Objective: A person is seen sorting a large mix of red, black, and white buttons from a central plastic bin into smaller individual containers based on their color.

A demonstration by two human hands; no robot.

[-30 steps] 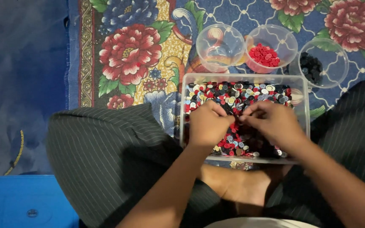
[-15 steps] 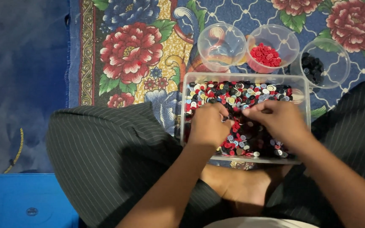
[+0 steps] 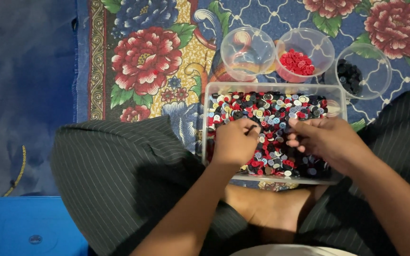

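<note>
- Two hands are down in the clear rectangular tub of mixed buttons, which sits on the floral rug between your crossed legs; the head view is the only one you have, so work from it.
- Your left hand is curled, fingertips pinched together on what looks like one small dark button; the piece is too small to say more than that.
- Your right hand lies loosely spread over the right half of the pile, fingers bent into the buttons and closed on nothing that I can make out.
- Three round clear bowls stand just beyond the tub's far wall: the left bowl looks empty, the middle bowl has red buttons, and the right bowl has dark buttons.
- To do this well, I judge, keep the pinch firm and lift straight up, so neighbouring buttons do not ride out over the rim.
- Let the right hand rake the pile thin; single colours then show more plainly and you grip one at a time.
- Mind the tub's near wall, which is close against your foot; a hard push could tip it.
- A blue box sits well apart at your left knee.
</note>
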